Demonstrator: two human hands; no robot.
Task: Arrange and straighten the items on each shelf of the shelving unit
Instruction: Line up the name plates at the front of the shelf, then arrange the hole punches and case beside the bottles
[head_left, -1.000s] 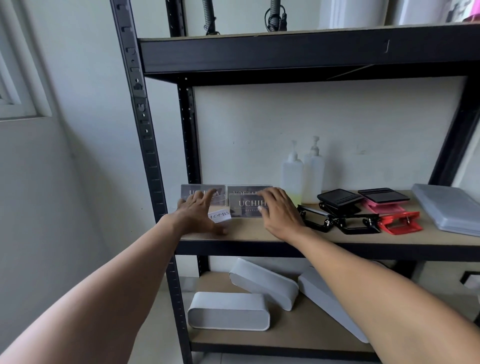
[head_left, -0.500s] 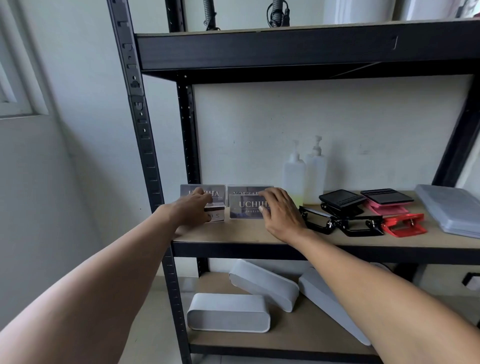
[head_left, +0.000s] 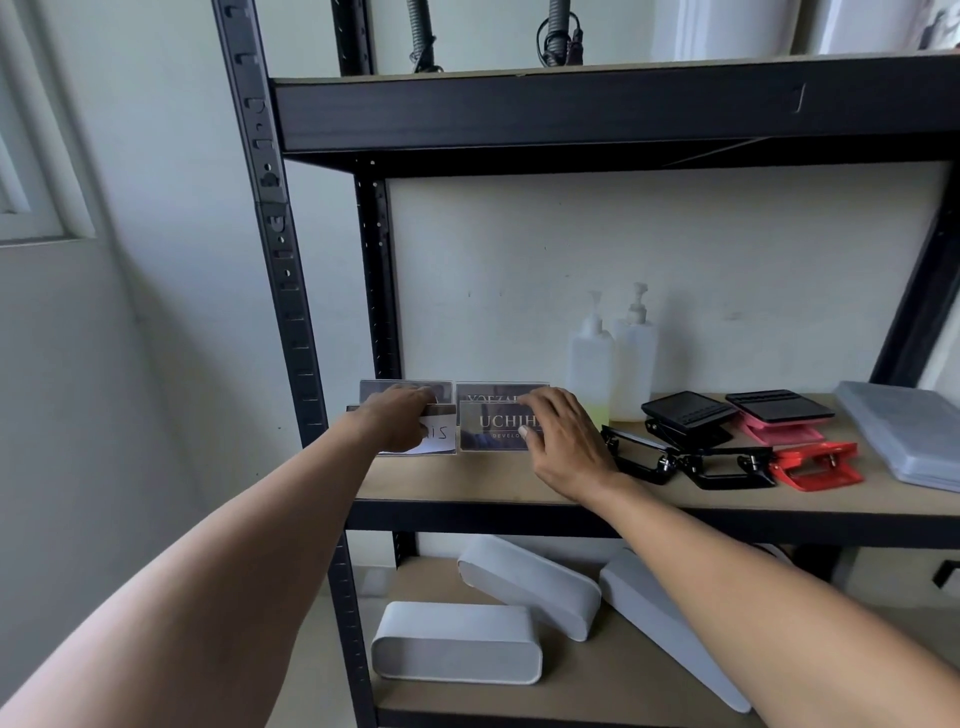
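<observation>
Name signs (head_left: 496, 426) stand in two rows at the shelf's (head_left: 467, 483) left end, left of the pump bottles (head_left: 613, 358). Left hand (head_left: 397, 423) pinches one sign; right hand (head_left: 563, 441) rests flat, fingers spread. A hard push could tip the back ones

Both arms reach forward; left hand (head_left: 397, 418) curled, right hand (head_left: 563, 441) spread flat.

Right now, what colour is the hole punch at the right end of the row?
Red. The hole punch shows best in the head view, beside two black ones.
</observation>
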